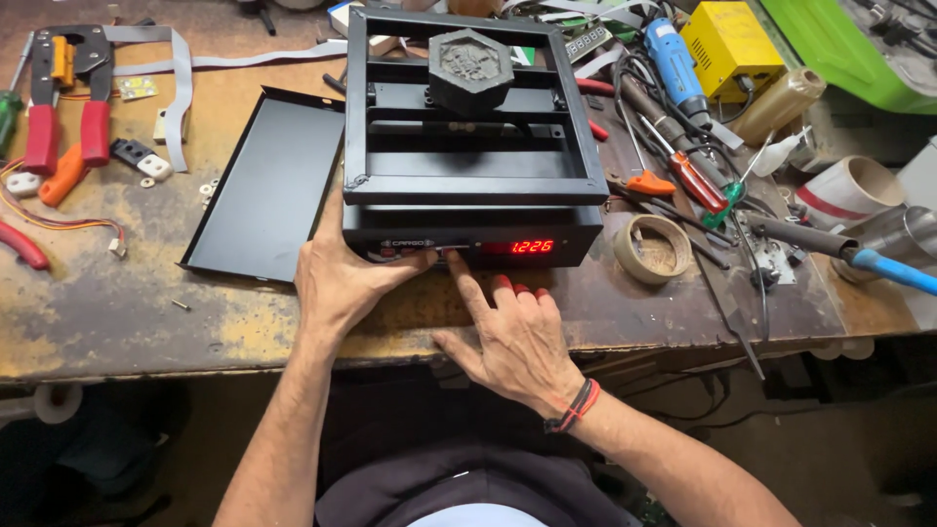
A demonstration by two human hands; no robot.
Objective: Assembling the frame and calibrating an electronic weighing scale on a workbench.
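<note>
At the bottom centre of the frame, the right hand [517, 337] rests on the edge of the workbench [117, 312], its index finger stretched out to press a button on the front panel of the black scale [473, 239], the other fingers curled loosely together. Just left of it, the left hand [342, 278] lies flat against the scale's front left corner, thumb spread along the panel, seemingly steadying it. A red display [532, 246] glows on the panel. Higher up, at centre, a hexagonal weight [470, 68] sits on the open frame, likely as a test load. The removed tray [268, 185] lies left.
</note>
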